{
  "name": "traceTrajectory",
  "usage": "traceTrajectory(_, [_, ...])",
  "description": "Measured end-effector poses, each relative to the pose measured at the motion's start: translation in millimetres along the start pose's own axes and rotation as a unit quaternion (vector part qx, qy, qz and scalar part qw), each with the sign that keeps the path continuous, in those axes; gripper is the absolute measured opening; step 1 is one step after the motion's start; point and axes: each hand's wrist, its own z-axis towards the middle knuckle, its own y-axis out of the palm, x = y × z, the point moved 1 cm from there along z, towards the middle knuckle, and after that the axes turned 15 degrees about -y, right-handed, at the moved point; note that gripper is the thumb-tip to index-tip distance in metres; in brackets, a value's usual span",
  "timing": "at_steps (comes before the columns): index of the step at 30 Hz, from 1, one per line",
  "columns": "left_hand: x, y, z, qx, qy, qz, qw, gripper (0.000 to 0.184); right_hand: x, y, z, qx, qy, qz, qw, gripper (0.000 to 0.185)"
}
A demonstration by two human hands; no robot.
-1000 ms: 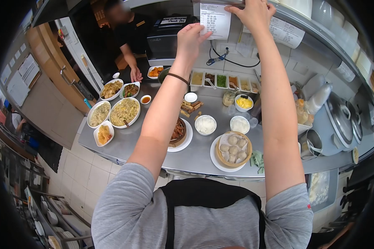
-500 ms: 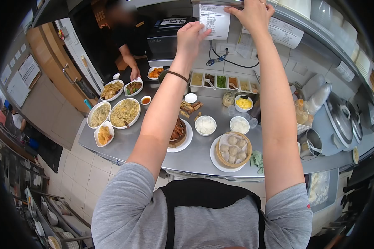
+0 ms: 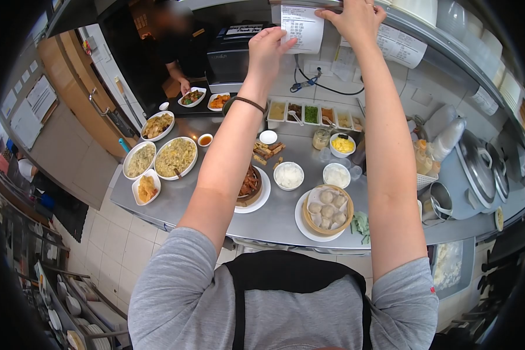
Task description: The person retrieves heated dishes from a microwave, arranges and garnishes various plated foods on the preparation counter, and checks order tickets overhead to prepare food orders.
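Note:
Both my arms reach up to a printed receipt (image 3: 304, 32) hanging from the shelf rail. My left hand (image 3: 267, 51) pinches its left edge between thumb and fingers. At the receipt's top right corner is my right hand (image 3: 354, 20), fingers bent against the rail and thumb on the paper. Below, on the steel counter (image 3: 262, 224), are a steamer of dumplings (image 3: 329, 211) on a white plate, two bowls of rice (image 3: 288, 175) and a brown dish (image 3: 251, 184) partly hidden by my left arm.
At the back left a co-worker (image 3: 184, 52) holds a small dish (image 3: 192, 97). Plates of fried rice (image 3: 175, 158) stand at the left, condiment tubs (image 3: 311, 114) at the back wall. Pot lids (image 3: 476, 166) and bottles (image 3: 424, 156) are at the right.
The co-worker's hand has taken hold of the small dish of meat and greens and moved it back, away from the fried rice. My hands have hardly moved.

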Motion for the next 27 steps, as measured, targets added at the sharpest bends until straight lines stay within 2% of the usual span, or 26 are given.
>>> traceTrajectory(12, [4, 4, -1, -0.019, 0.003, -0.013, 1.000, 0.010, 1, 4, 0, 0.002, -0.001, -0.011, 1.000, 0.056])
traceTrajectory(15, [4, 6, 3, -0.004, 0.028, -0.017, 0.999, 0.008, 3, 5, 0, 0.004, -0.003, -0.022, 1.000, 0.057])
traceTrajectory(21, [7, 11, -4, 0.045, 0.016, 0.005, 0.999, 0.007, 1, 9, 1, -0.026, 0.000, -0.023, 0.999, 0.056])
traceTrajectory(22, [4, 6, -1, 0.017, 0.035, -0.001, 0.999, 0.012, 8, 15, 3, -0.039, -0.021, -0.090, 0.995, 0.057])
traceTrajectory(23, [4, 4, -5, 0.012, 0.028, -0.014, 0.999, 0.014, 15, 25, 3, -0.052, -0.044, -0.154, 0.986, 0.058])
traceTrajectory(25, [2, 2, -13, 0.038, -0.008, -0.034, 0.999, 0.009, 29, 39, 3, -0.030, -0.049, -0.138, 0.989, 0.063])
traceTrajectory(27, [-5, -5, -19, 0.038, -0.036, -0.001, 0.999, 0.009, 17, 29, 3, -0.045, -0.057, -0.146, 0.987, 0.057])
